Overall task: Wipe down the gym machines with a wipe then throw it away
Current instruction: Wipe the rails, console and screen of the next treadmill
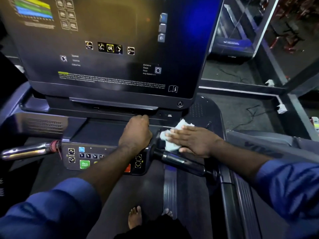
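Right hand (191, 140) flat, fingers straight, presses the white wipe (170, 146) onto the treadmill console (96, 133) beside the handlebar (179, 161), likely for full contact; left hand (136, 133) curled at console edge, apparently bracing, grip unclear.

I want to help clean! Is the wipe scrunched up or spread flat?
Mostly flat: the wipe lies pressed under the right hand's straight fingers, its far corner crumpled.

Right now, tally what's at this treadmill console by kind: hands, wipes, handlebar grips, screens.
Hands: 2 (left hand, right hand)
Wipe: 1
Handlebar grips: 2 (left grip, right grip)
Screen: 1
Total: 6
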Tool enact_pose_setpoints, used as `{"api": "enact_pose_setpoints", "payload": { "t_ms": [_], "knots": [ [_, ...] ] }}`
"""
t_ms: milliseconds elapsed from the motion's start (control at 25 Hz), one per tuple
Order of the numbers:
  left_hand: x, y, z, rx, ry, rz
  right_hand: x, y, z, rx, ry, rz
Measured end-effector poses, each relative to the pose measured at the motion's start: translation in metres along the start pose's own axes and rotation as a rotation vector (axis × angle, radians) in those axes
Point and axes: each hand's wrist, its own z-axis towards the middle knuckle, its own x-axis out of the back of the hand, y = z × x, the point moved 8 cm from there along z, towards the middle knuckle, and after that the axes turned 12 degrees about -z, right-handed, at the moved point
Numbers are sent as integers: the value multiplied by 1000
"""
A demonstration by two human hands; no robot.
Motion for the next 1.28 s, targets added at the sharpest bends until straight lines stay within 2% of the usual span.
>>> {"api": "enact_pose_setpoints", "payload": {
  "t_ms": [80,120,240,280,400,440,480,560,600,640,760,800,1000,1120,1160,1280],
  "knots": [
    [-3,1,3,-19,-1,32,0,-9,19,-211,49,12],
    [-4,2,4,-27,-1,36,0,-14,20,-196,57,12],
    [-1,2,4,-38,8,57,4,-6,9,154,91,-83],
    [-1,2,3,-38,12,59,4,0,11,176,111,-88],
    [-6,0,0,-46,16,73,-6,-17,24,-133,198,-6],
    [-8,1,1,-54,19,86,-9,-27,25,-167,224,4],
    [-8,0,3,-57,29,100,-11,-35,25,-123,230,-2],
    [-5,2,5,-66,44,106,-18,-41,15,177,205,-85],
    [-4,3,4,-66,44,104,-17,-35,14,256,202,-99],
    [-3,4,4,-69,36,107,-14,-27,20,216,206,-85],
    [-3,7,2,-75,26,112,6,-7,47,-233,273,23],
    [-4,9,1,-80,17,102,10,-12,52,-256,278,44],
    [-3,11,2,-77,4,97,-3,-11,20,83,138,-55],
    [-4,15,0,-118,-10,104,-24,-31,0,310,-2,-197],
    [-6,16,0,-132,-26,111,-23,-34,4,346,-8,-209],
    [-11,19,-2,-156,-71,96,-6,-29,19,256,-51,-112]
  ]
}}
